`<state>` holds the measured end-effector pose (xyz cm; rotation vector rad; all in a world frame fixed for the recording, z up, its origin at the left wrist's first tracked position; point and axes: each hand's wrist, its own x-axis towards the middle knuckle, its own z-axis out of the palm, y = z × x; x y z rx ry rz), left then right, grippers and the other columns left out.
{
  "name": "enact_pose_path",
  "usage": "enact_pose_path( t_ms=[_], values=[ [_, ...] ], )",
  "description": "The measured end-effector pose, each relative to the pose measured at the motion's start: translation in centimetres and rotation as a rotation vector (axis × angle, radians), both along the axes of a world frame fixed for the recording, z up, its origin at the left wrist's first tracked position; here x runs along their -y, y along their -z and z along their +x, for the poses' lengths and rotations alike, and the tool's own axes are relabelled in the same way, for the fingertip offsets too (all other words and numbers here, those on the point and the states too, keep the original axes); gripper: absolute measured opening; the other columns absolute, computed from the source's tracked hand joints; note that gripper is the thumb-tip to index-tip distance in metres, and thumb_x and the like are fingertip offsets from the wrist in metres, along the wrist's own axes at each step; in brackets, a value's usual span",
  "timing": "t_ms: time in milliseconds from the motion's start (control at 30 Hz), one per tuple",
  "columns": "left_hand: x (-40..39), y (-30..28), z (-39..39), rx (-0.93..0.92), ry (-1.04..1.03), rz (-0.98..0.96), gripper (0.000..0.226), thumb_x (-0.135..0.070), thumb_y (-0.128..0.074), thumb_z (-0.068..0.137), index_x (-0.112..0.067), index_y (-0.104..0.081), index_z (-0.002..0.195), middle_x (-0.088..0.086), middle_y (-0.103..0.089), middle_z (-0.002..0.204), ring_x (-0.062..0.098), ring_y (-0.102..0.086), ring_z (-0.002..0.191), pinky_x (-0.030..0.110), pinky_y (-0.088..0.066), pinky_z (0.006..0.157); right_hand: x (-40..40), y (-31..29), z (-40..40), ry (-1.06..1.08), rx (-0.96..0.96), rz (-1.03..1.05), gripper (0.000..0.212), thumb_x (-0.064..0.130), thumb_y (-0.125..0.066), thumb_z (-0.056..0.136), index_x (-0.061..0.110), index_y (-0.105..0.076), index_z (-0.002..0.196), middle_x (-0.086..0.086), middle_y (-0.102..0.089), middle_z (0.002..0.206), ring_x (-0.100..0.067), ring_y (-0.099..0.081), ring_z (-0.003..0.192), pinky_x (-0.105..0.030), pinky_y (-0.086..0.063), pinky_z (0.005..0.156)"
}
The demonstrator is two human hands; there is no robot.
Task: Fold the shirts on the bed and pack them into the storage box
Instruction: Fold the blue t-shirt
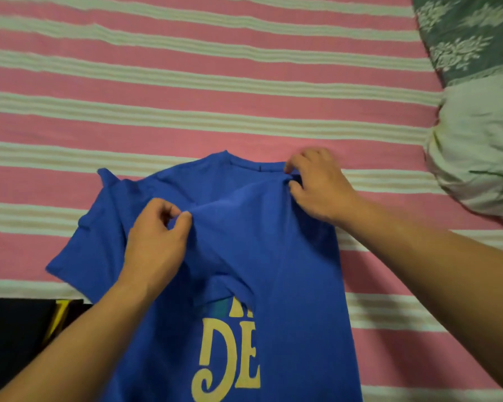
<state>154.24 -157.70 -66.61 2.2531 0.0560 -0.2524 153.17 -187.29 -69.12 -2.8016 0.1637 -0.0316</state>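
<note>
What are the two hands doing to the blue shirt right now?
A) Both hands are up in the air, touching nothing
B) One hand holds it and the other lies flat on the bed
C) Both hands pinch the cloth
C: the left hand pinches a fold near the middle of the blue shirt, and the right hand pinches the cloth up by the collar.

The shirt (288,256) lies on the bed (186,111), collar at the far end. A pillow (476,146) sits to its right, another (471,33) behind that. The left hand (157,239) rests mid-shirt, the right hand (317,184) by the collar.
</note>
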Motion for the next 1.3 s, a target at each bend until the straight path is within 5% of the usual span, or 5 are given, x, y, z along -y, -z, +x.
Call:
enact_pose_path(
  t_ms=[167,467,600,833,1300],
  values=[
    [-0.9,2.4,1.1,-0.521,-0.198,-0.307,0.048,-0.059,-0.079,0.076,-0.022,-0.063,0.102,0.001,-0.067,0.097,0.024,-0.063,0.093,0.044,-0.051,0.085,3.3,2.1,-0.9,0.152,-0.092,-0.112,0.065,0.003,-0.052,0.080,0.019,-0.051,0.142,-0.007,-0.055,0.137,-0.037,-0.042,0.125,-0.044,-0.035,0.109],
    [-1.7,1.2,2.3,-0.567,-0.020,-0.122,0.025,-0.040,-0.078,0.073,-0.021,-0.062,0.075,0.014,-0.074,0.092,0.033,-0.065,0.083,0.041,-0.047,0.079,7.5,2.4,2.3,0.351,-0.303,0.113,0.023,0.009,-0.052,0.081,0.027,-0.061,0.091,-0.013,-0.053,0.121,-0.036,-0.050,0.114,-0.039,-0.042,0.097],
    [-0.9,0.2,2.4,-0.597,-0.026,-0.312,0.017,-0.031,-0.073,0.090,-0.019,-0.061,0.088,0.005,-0.072,0.099,0.026,-0.069,0.100,0.042,-0.056,0.094,5.6,1.6,2.8,0.489,-0.217,0.091,0.035,0.004,-0.047,0.086,0.019,-0.060,0.114,-0.014,-0.045,0.131,-0.039,-0.042,0.123,-0.037,-0.039,0.099],
    [-1.6,0.6,1.5,-0.713,-0.067,-0.401,0.063,0.008,-0.074,0.082,-0.022,-0.051,0.133,0.002,-0.069,0.111,0.028,-0.071,0.105,0.045,-0.053,0.102,-4.8,2.1,-0.1,-0.354,-0.063,-0.002,0.047,0.024,-0.049,0.092,0.017,-0.058,0.138,0.000,-0.059,0.135,-0.030,-0.048,0.123,-0.041,-0.035,0.110],
    [-3.2,1.7,0.1,-0.344,0.047,-0.274,0.041,-0.020,-0.070,0.094,-0.038,-0.053,0.127,0.003,-0.046,0.079,0.015,-0.054,0.066,0.027,-0.050,0.060,-15.6,-0.7,-8.6,-0.349,0.252,-0.011,0.017,0.025,-0.060,0.087,0.009,-0.062,0.090,-0.008,-0.054,0.089,-0.029,-0.047,0.078,-0.042,-0.038,0.068]
  ],
)
